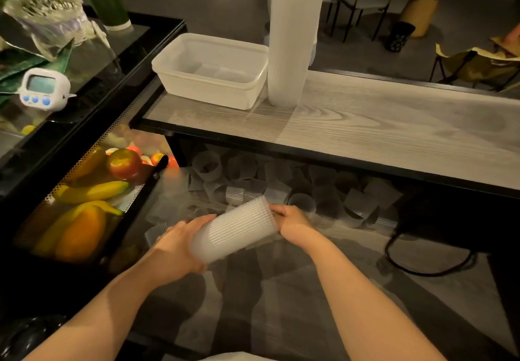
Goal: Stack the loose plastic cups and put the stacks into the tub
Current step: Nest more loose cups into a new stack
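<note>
A short stack of clear ribbed plastic cups (236, 230) lies tilted between my hands, low over the floor. My left hand (176, 244) grips its closed lower end from the left. My right hand (292, 221) holds the open rim end, fingers curled at the rim. Several loose clear cups (247, 180) lie scattered on the floor under the table edge, beyond my hands. The white translucent tub (171, 64) sits on the grey wooden table (394, 127) at its left end. Beside the tub rises a tall stack of cups (289, 45), reaching past the top of the view.
A black mesh crate of fruit (84, 197) stands at my left. A white timer (45, 89) sits on the black glass shelf (118, 48) above it. A black cable (422, 268) loops on the floor at right. Chairs stand in the background.
</note>
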The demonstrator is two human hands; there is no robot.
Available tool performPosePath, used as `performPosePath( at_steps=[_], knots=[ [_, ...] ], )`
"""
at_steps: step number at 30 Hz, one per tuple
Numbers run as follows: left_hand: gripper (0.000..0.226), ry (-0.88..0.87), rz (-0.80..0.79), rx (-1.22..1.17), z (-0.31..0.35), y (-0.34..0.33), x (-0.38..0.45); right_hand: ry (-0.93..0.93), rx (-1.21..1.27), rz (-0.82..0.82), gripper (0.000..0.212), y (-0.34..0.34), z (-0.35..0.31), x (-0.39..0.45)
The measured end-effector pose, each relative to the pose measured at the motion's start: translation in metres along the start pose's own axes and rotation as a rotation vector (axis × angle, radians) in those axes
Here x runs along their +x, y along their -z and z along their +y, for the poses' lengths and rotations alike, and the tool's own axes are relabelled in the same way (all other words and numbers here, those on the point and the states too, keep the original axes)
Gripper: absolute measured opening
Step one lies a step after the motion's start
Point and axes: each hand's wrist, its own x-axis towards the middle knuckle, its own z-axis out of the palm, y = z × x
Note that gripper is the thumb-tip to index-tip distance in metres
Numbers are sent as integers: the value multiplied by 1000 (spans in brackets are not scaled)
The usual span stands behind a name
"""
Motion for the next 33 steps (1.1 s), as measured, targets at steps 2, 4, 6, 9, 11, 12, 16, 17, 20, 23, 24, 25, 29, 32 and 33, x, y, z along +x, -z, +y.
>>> performPosePath(
  at_steps=[2, 4, 6, 9, 11, 12, 16, 17, 20, 23, 24, 25, 29, 32, 33],
  knots=[
    [111, 8, 23, -11, -2, -2, -2, 28, 40, 165, 32, 2, -4, 6],
    [111, 24, 55, -26, -4, -3, -6, 7, 59, 287, 37, 5, -6, 11],
    [109, 31, 59, -25, -7, -2, -12, -12, 8, 264, 49, 8, -6, 18],
    [108, 36, 89, -29, -10, 0, -23, -117, 353, 166, 62, 8, -12, 27],
    [109, 39, 103, -6, -12, 0, -30, -211, 666, 129, 71, 10, -12, 33],
    [109, 47, 108, -5, -13, 0, -34, -229, 744, 134, 72, 11, -10, 35],
    [114, 77, 126, -34, -19, -1, -45, -210, 783, 152, 25, 14, -4, 29],
    [115, 88, 124, -33, -20, -2, -47, -208, 791, 150, 18, 15, -3, 25],
    [118, 99, 122, -16, -21, -6, -49, -213, 840, 137, 23, 19, 0, 11],
    [114, 88, 124, -22, -13, -8, -50, -174, 831, 158, 32, 24, 2, 0],
    [112, 80, 128, -21, -11, -8, -50, -158, 804, 174, 35, 25, 2, -4],
    [111, 73, 134, -22, -8, -8, -50, -144, 778, 186, 36, 27, 1, -7],
    [112, 63, 152, -50, -3, -11, -50, -150, 759, 89, 34, 36, -5, -19],
    [108, 44, 148, -64, 2, -16, -51, -168, 775, -42, 26, 40, -7, -32],
    [106, 27, 146, -69, 3, -17, -52, -169, 810, -74, 27, 40, -6, -36]
  ],
)
